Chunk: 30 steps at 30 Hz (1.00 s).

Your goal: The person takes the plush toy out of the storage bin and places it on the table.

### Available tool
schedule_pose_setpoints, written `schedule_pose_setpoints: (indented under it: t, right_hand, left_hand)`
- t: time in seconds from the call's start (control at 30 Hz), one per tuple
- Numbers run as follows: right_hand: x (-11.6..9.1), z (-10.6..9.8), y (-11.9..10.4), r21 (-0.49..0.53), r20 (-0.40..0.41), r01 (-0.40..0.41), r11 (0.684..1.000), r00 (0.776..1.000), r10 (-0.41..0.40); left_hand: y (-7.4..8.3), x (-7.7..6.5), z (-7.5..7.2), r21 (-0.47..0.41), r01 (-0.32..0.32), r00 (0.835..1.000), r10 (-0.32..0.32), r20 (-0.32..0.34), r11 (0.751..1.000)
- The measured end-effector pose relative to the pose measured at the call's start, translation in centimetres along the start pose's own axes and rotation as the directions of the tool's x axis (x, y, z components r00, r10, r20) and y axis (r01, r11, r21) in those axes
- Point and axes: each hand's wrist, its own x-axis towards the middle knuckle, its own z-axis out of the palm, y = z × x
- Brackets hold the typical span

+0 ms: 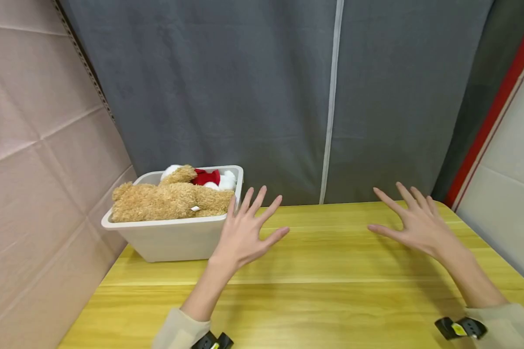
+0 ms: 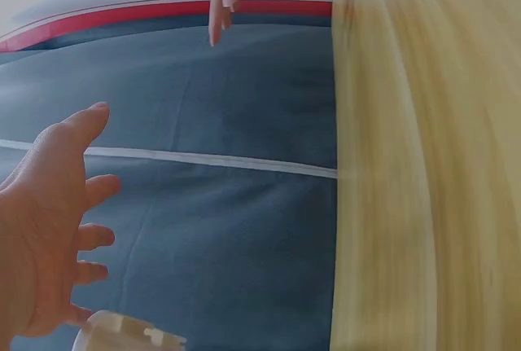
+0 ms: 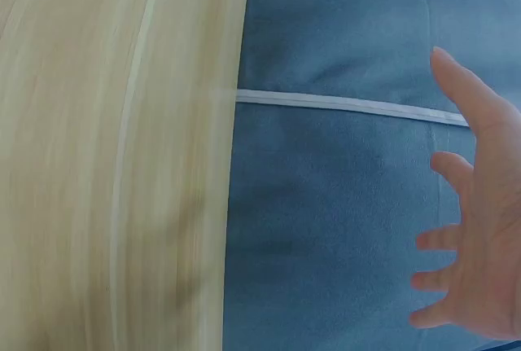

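My left hand (image 1: pixel 243 233) is spread over the table beside the right end of a pale grey bin (image 1: pixel 174 240), its fingers overlapping the bin's corner in the head view. Nothing is in its grasp. Out to the right, my right hand (image 1: pixel 419 225) hovers with fingers apart and holds nothing; its shadow falls on the wood below. Inside the bin lies a curly tan plush toy (image 1: pixel 157 201), a small white tag on its side. Behind it sits a white plush (image 1: pixel 228 180) with a red piece (image 1: pixel 207 177). In the left wrist view, the bin's corner (image 2: pixel 122 333) shows under the little finger.
The wooden table (image 1: pixel 314 271) carries the bin at its back left. A dark grey curtain (image 1: pixel 244 97) with a pale vertical strip (image 1: pixel 332 102) hangs behind the far edge. Pinkish panels (image 1: pixel 39 145) stand on the left, a white wall (image 1: pixel 506 194) with red trim on the right.
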Motion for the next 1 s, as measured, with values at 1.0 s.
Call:
schedule_pose_setpoints:
  t: [1.0]
  right_hand:
    - [3.9, -0.7, -6.2, 0.071, 0.019, 0.038, 0.997, 0.999, -0.039]
  left_hand:
    - [-5.3, -4.0, -3.3, -0.100, 0.114, 0.981, -0.128, -0.143, 0.988]
